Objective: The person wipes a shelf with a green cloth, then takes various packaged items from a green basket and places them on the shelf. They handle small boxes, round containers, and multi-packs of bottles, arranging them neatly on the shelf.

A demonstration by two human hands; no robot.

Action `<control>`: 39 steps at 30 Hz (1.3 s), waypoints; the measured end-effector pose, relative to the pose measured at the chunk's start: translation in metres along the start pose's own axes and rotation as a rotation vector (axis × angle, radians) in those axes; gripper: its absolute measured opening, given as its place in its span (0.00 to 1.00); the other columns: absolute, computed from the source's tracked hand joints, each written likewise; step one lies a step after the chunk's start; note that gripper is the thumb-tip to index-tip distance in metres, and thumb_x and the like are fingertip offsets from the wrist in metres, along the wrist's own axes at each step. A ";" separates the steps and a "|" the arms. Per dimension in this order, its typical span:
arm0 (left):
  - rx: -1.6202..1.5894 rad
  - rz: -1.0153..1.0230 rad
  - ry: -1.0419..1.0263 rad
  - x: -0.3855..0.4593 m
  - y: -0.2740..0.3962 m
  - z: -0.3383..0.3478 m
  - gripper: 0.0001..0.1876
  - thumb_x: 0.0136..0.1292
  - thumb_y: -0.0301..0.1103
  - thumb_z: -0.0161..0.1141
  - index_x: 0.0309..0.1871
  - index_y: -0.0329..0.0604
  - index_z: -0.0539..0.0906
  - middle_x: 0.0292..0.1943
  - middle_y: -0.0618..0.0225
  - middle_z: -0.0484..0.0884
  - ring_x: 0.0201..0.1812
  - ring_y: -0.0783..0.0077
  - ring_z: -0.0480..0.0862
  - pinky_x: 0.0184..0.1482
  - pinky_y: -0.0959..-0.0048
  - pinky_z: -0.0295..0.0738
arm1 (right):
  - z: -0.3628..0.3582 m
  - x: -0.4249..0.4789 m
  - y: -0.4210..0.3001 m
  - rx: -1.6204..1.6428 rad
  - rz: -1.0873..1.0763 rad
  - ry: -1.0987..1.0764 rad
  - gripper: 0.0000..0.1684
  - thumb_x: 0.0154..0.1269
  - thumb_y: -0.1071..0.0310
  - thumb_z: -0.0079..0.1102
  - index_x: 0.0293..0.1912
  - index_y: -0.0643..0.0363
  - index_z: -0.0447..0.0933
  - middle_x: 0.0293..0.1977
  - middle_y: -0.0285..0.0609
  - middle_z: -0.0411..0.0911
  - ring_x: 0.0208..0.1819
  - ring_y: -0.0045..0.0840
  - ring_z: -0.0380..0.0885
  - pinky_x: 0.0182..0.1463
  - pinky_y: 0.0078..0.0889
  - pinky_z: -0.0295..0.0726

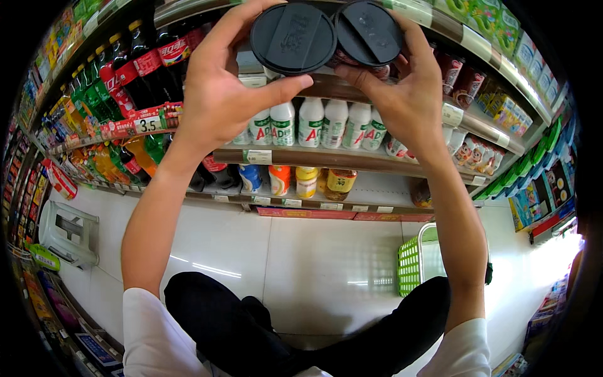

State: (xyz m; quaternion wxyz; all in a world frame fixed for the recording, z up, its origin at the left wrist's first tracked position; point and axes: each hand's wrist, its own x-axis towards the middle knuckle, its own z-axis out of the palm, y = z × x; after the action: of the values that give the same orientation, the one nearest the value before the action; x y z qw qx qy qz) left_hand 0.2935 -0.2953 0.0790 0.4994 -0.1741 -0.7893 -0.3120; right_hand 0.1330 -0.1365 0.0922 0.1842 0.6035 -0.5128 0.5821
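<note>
My left hand point(212, 92) grips a container with a round black lid point(293, 38); its thumb lies under the lid's rim. A second container, topped by a smaller-looking black lid point(369, 33), is in my right hand point(409, 96). The two lids are side by side at the top of the view and appear to touch. Most of both container bodies is hidden below the lids. Just beyond my hands, several white bottles with green-and-red labels point(311, 122) stand in a row on a shelf point(311, 154).
Cola bottles point(136, 52) and green soda bottles point(92, 89) fill shelves at left. Dark cans point(468, 87) stand at right. A green basket point(409, 266) sits on the floor by my right knee; a plastic stool point(70, 233) is at far left. Bottled drinks point(307, 181) line the bottom shelf.
</note>
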 end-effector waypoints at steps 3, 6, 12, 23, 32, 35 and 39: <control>0.103 -0.077 0.081 -0.006 -0.018 -0.004 0.39 0.53 0.18 0.76 0.70 0.35 0.70 0.61 0.60 0.80 0.62 0.69 0.80 0.67 0.68 0.73 | 0.016 -0.003 0.011 -0.262 -0.178 0.055 0.38 0.48 0.79 0.78 0.60 0.62 0.72 0.54 0.49 0.77 0.55 0.36 0.79 0.58 0.35 0.79; 0.150 -0.023 0.086 -0.006 -0.036 -0.011 0.39 0.55 0.19 0.76 0.70 0.37 0.70 0.61 0.62 0.80 0.62 0.70 0.79 0.69 0.68 0.71 | 0.024 0.000 0.025 -0.269 -0.266 0.067 0.37 0.46 0.81 0.76 0.58 0.61 0.74 0.53 0.52 0.77 0.55 0.45 0.79 0.58 0.38 0.78; 0.069 -0.106 0.032 0.004 -0.037 -0.013 0.38 0.59 0.26 0.76 0.70 0.36 0.68 0.63 0.58 0.69 0.66 0.61 0.74 0.66 0.65 0.73 | 0.023 0.003 0.033 -0.355 -0.206 0.045 0.39 0.46 0.80 0.76 0.60 0.60 0.73 0.53 0.52 0.78 0.56 0.47 0.79 0.59 0.41 0.78; 0.202 -0.149 -0.006 0.008 -0.085 -0.017 0.38 0.61 0.29 0.75 0.72 0.36 0.68 0.63 0.59 0.79 0.63 0.68 0.79 0.68 0.68 0.72 | 0.010 0.013 0.021 -0.398 0.079 -0.065 0.37 0.50 0.75 0.78 0.60 0.63 0.72 0.43 0.53 0.82 0.47 0.44 0.82 0.54 0.41 0.79; -0.123 -0.452 -0.041 0.044 -0.088 -0.019 0.24 0.69 0.32 0.68 0.62 0.27 0.77 0.56 0.60 0.83 0.54 0.70 0.80 0.58 0.69 0.75 | 0.009 0.034 -0.003 -0.330 0.404 -0.247 0.30 0.61 0.71 0.72 0.58 0.73 0.70 0.35 0.56 0.82 0.33 0.35 0.80 0.41 0.38 0.78; -0.091 -0.564 -0.028 0.043 -0.093 -0.024 0.25 0.69 0.33 0.68 0.63 0.26 0.76 0.54 0.61 0.84 0.54 0.69 0.80 0.59 0.69 0.74 | 0.008 0.037 0.014 -0.388 0.331 -0.273 0.31 0.62 0.69 0.71 0.60 0.72 0.69 0.38 0.58 0.83 0.38 0.40 0.83 0.45 0.41 0.79; -0.251 -0.548 -0.045 0.042 -0.088 -0.022 0.27 0.69 0.33 0.69 0.66 0.29 0.74 0.56 0.62 0.82 0.57 0.69 0.79 0.61 0.69 0.72 | 0.016 0.030 0.028 -0.383 0.137 -0.119 0.29 0.62 0.65 0.71 0.56 0.73 0.72 0.41 0.62 0.83 0.45 0.47 0.84 0.50 0.45 0.81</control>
State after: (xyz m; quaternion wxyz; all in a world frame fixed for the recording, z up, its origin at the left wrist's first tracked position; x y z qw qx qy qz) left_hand 0.2386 -0.3771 0.0959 0.3536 -0.0220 -0.7731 -0.5261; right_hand 0.1115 -0.1732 0.1044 0.2249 0.5546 -0.6639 0.4484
